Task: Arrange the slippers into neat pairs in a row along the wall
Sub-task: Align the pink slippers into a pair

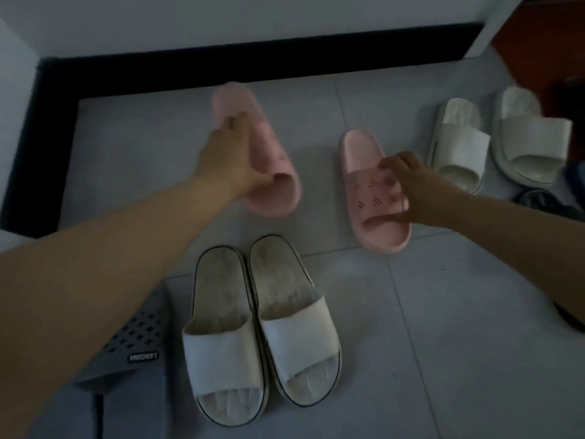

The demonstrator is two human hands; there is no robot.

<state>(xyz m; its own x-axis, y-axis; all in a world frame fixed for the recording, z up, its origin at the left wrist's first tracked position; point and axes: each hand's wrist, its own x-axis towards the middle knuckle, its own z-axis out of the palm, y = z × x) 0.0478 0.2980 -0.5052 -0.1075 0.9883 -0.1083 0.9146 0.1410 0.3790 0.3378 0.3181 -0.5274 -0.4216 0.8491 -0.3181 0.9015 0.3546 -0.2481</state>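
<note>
Two pink slippers lie apart on the grey tiled floor. My left hand [229, 156] grips the left pink slipper [269, 160] by its strap, near the black skirting of the wall [253, 63]; this slipper is blurred. My right hand [411, 188] holds the strap of the right pink slipper [364, 166], thumb in its toe opening. A worn white pair [262, 331] sits side by side in front of me, toes toward me. Another white pair [493, 141] lies at the far right.
A grey perforated slipper [133, 343] labelled LANCSHA lies at lower left, partly under my left arm. Dark footwear [547, 201] sits at the right edge behind my right arm. A reddish wooden door [544, 49] stands at upper right. The wall corner closes the left side.
</note>
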